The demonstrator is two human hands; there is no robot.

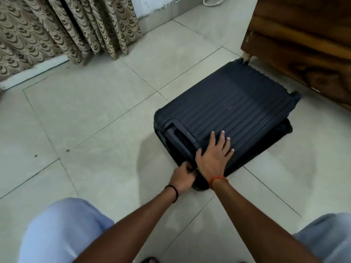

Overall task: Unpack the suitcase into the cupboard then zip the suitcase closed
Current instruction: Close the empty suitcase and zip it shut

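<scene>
A dark ribbed hard-shell suitcase [233, 103] lies flat on the tiled floor with its lid down. At its right side the lid gapes a little and dark lining shows. My right hand [214, 152] presses flat on the lid near the closest corner, fingers spread. My left hand [183, 176] pinches something small at the suitcase's near edge, where the zip runs; the zip pull itself is hidden by the fingers.
A brown wooden piece of furniture [303, 40] stands at the right, right behind the suitcase. Patterned curtains [62, 29] hang at the back left. My knees in light trousers [62, 230] fill the lower corners. Pale floor tiles [91, 114] stretch to the left.
</scene>
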